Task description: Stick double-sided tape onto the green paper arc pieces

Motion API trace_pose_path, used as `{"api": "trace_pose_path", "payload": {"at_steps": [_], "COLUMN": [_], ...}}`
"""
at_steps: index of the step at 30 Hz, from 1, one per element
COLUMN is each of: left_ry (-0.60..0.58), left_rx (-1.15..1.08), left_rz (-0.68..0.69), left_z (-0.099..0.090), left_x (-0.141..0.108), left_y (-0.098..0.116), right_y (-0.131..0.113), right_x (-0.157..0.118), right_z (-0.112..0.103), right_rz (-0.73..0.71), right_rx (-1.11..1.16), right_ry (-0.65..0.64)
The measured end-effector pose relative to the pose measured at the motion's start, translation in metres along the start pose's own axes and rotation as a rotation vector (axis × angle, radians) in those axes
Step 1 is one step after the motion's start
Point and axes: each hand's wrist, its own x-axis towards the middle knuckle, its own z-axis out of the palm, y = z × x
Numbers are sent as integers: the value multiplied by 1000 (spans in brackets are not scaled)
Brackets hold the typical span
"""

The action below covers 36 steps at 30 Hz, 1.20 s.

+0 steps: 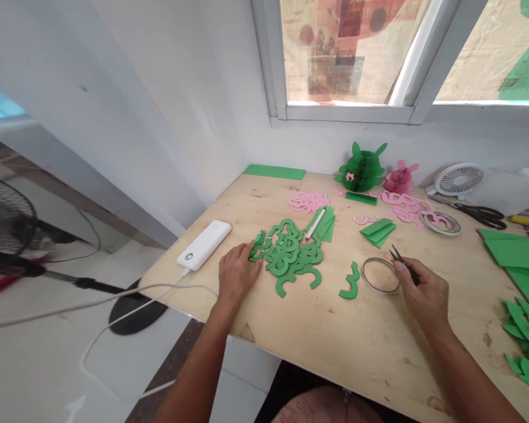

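Note:
My left hand [240,271] lies low on the wooden table with fingers stretched out, its fingertips touching green curved paper pieces [258,242] at the left side of a heap. That heap of wavy green cutouts [286,255] spreads just to the right of the hand. In my right hand [423,289] are dark pointed tweezers [399,257], gripped between thumb and fingers with the tips slightly apart. A thin tape roll [364,274] lies flat beside the right thumb. One separate green wavy cutout [351,286] rests left of the roll.
A white power bank [204,245] with a cable lies left. Pink cutouts [310,201], a white pen [315,224] and folded green paper [378,232] lie farther back. A green honeycomb figure [362,168], small fan [458,178] and black scissors [480,214] are near the wall.

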Motion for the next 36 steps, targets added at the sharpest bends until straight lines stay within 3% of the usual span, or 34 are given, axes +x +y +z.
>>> {"api": "trace_pose_path", "payload": {"at_steps": [4,19,36], "left_ry": [-59,-9,119], "left_rx": [33,-4,-160], "left_rz": [-34,-99,-298], "left_z": [0,0,-10], "left_x": [4,14,12], "left_y": [-3,-27,-13], "right_y": [1,0,-1], "right_x": [0,0,0], "right_z": [1,1,0], "right_rz": [-3,5,9], "right_rx": [-4,0,2], "right_ry": [8,-6,-22]}}
